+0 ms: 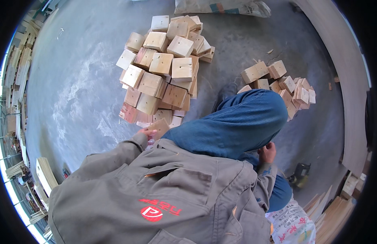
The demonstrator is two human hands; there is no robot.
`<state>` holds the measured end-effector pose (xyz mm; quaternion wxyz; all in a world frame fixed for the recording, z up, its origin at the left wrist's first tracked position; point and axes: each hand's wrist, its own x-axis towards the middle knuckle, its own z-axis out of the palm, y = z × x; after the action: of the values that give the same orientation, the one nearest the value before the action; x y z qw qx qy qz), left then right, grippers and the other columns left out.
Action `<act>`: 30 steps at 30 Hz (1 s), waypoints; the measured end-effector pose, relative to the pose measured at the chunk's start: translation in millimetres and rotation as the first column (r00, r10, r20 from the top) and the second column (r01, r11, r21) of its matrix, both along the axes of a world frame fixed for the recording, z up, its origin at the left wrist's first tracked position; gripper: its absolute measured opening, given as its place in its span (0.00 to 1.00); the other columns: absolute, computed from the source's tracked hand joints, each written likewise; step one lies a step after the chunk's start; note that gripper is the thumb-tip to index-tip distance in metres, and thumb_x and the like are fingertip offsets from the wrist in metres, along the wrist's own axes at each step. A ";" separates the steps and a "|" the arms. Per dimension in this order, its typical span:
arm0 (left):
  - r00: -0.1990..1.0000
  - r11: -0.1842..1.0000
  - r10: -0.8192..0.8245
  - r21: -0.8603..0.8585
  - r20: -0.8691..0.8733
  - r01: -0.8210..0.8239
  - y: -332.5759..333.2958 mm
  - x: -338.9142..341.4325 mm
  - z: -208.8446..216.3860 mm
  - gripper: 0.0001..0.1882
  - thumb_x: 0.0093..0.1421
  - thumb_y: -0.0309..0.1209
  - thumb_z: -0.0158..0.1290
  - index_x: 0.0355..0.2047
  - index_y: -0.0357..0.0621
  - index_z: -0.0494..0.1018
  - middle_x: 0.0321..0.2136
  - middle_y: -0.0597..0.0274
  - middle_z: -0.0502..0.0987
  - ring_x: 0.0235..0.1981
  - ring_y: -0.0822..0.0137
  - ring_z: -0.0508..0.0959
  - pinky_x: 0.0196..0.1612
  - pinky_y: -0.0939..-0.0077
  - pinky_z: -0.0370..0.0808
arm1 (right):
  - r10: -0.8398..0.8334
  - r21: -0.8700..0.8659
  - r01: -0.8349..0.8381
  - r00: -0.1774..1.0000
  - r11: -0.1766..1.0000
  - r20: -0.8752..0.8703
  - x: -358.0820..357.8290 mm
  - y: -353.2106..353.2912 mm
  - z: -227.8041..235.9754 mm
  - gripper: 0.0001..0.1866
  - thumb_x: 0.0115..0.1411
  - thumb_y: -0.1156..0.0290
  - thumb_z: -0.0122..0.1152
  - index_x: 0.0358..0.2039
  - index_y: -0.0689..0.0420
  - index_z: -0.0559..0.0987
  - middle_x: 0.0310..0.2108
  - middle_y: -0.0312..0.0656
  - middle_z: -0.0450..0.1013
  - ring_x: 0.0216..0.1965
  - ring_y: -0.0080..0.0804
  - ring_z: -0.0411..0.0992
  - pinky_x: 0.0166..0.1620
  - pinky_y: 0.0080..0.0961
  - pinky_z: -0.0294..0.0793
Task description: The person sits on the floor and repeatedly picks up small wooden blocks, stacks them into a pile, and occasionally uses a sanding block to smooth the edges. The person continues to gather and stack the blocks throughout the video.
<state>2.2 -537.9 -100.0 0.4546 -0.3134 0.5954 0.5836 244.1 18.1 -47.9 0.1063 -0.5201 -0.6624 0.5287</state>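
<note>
My left hand is closed on the edge of a square wooden block, next to my thigh. Just beyond it rises a big heap of pale wooden blocks, several with small dark holes or knots in their faces. My right hand is beside my bent leg, below the knee, with its fingers curled in. What those fingers hold, if anything, is hidden. Past my knee lies a smaller pile of wooden blocks.
A white printed sack lies at the lower right, near a dark and yellowish tool. Another sack lies at the far edge. Long boards are at the right, and stacked planks line the left side. Grey concrete floor surrounds the heaps.
</note>
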 end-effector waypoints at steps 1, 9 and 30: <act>0.999 0.999 0.037 -0.024 -0.023 -0.038 12.9 -4.1 8.4 0.19 0.56 0.36 0.68 0.45 0.47 0.77 0.32 0.70 0.77 0.30 0.72 0.73 0.34 0.72 0.73 | 0.009 -0.008 -0.009 1.000 1.000 -0.010 3.4 1.0 -2.0 0.11 0.61 0.72 0.65 0.40 0.63 0.75 0.28 0.40 0.75 0.24 0.23 0.72 0.26 0.22 0.73; 0.973 0.973 0.205 0.081 0.108 -0.214 31.7 -28.9 -25.2 0.20 0.61 0.43 0.64 0.49 0.48 0.77 0.41 0.63 0.82 0.43 0.60 0.82 0.46 0.45 0.79 | 0.030 -0.006 -0.030 0.999 1.000 0.033 2.3 -0.7 -7.9 0.07 0.60 0.75 0.63 0.34 0.61 0.73 0.26 0.38 0.74 0.23 0.23 0.70 0.24 0.24 0.69; 0.968 0.963 -0.240 0.140 0.070 0.229 50.2 37.2 -111.1 0.35 0.56 0.38 0.70 0.59 0.35 0.69 0.47 0.55 0.81 0.44 0.63 0.82 0.50 0.65 0.81 | 0.169 -0.020 -0.168 0.977 0.986 0.129 5.1 -5.5 -12.2 0.12 0.61 0.73 0.64 0.45 0.61 0.78 0.37 0.44 0.79 0.35 0.29 0.76 0.37 0.27 0.74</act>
<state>39.4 -487.6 -211.0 0.5654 -0.2352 0.5687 0.5492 249.1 12.6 -60.0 0.0154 -0.4962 -0.7071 0.5035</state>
